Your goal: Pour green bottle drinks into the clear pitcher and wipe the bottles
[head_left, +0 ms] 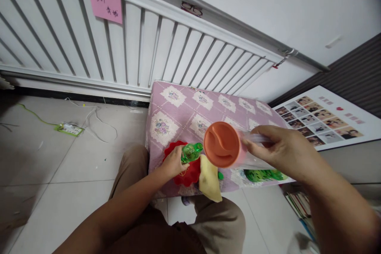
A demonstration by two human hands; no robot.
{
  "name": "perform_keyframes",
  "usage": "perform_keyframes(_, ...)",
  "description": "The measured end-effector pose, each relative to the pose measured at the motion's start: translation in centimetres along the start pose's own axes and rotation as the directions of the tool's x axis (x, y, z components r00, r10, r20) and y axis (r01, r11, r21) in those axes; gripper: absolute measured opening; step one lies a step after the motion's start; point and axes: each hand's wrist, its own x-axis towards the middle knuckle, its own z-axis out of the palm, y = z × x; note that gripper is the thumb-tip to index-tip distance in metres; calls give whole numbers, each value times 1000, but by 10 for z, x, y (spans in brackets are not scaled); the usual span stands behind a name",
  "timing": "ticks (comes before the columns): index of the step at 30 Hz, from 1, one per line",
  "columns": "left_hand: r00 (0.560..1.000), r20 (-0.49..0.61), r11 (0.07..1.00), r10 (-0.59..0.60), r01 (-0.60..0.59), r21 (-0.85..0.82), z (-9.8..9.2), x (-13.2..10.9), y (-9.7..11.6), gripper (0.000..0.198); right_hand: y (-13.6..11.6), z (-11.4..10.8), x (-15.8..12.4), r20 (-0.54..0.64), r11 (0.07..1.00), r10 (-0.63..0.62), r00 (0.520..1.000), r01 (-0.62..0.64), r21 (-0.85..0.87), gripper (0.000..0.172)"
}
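My left hand (172, 163) is wrapped round a small green plastic bottle (192, 152), whose uncapped mouth points right. Below it, a red scalloped tray (190, 177) sits on the cloth-covered table. Raised over the table, my right hand (279, 149) grips the handle of a clear pitcher with an orange lid (222, 145); the lid faces left, close to the bottle's mouth. Between the hands lies a pale yellow cloth (210, 180), hanging past the table's front edge. A green cap (220, 176) shows beside the cloth. Another green bottle (263, 175) lies at the right, partly behind the pitcher.
The low table wears a purple flowered tablecloth (175, 117) and stands against a white radiator (178, 49). A photo board (324, 117) leans at the right. On the floor at left is a green power strip (69, 129) with cords. Books (299, 206) stand at lower right.
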Motion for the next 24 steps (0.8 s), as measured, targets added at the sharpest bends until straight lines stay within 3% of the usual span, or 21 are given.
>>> perform_keyframes(3,1000,2,1000,3,-3,3,-1,-1,2,67,4,4,-5,84,1000,15,996,-14,-11,40)
perform_keyframes(12,1000,18,1000,-3,3,-14,-1,0,4,66,37,27,-20,43,979,97,994,-103,177,32)
perform_keyframes(20,1000,-18,999,24,-24,-22,6,1,-1,72,57,42,-25,-24,877,217,976,-185,444,28)
perform_keyframes(24,999,-30,999,37,-38,0,8,0,1,68,75,47,-25,-95,750,362,927,-230,620,25)
